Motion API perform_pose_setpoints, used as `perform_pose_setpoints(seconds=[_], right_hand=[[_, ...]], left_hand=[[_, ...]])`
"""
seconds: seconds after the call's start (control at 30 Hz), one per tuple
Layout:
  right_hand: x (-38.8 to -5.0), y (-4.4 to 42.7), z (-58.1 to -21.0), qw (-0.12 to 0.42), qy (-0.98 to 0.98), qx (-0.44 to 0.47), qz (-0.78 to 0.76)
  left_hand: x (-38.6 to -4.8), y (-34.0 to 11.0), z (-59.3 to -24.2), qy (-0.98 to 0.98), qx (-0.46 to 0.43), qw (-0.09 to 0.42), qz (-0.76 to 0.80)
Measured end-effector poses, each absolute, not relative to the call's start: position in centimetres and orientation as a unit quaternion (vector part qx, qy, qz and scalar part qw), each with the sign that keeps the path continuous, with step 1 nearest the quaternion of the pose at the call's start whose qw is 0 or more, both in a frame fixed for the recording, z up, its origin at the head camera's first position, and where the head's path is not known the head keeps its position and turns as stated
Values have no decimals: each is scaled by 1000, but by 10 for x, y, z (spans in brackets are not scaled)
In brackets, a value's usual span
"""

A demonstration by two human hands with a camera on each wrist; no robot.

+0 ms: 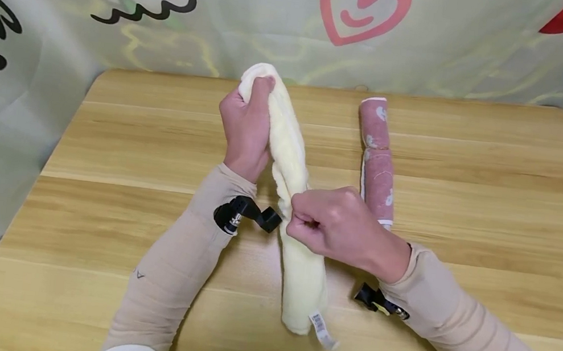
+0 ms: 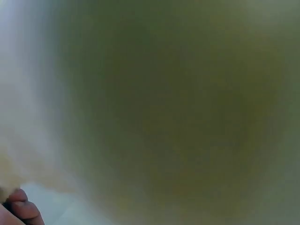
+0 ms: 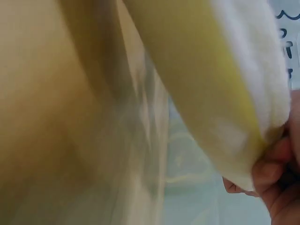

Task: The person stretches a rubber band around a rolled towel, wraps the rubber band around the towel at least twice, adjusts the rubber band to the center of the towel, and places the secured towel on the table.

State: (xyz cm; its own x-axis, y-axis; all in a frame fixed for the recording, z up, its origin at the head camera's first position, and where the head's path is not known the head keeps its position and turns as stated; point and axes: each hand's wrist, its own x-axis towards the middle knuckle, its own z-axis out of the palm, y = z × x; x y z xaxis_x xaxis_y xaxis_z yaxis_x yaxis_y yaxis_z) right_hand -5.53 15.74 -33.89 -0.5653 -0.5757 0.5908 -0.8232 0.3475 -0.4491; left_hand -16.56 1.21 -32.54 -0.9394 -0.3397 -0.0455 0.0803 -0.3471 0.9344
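A pale yellow towel, rolled into a long tube with a white printed tag at its near end, is held up between both hands. My left hand grips its far end, the thumb lying over the cloth. Partway down the roll, my right hand pinches the towel's edge with curled fingers. In the right wrist view the towel slants across, with fingers of the right hand on it. Blurred cloth fills most of the left wrist view, fingers showing at the lower left corner.
A pink patterned towel, rolled up with white ends, lies on the wooden table just right of the yellow one. Behind the table hangs a pale curtain with printed drawings. Each forearm carries a small black camera mount.
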Motion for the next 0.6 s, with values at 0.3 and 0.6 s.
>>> perform_pose_setpoints(seconds=[0.3, 0.6], right_hand=[[-58, 162, -336, 168, -830, 406, 344], [-62, 168, -334, 192, -856, 368, 307]], left_hand=[[-158, 13, -317, -560, 72, 89, -821], [-153, 13, -313, -531, 61, 60, -843]])
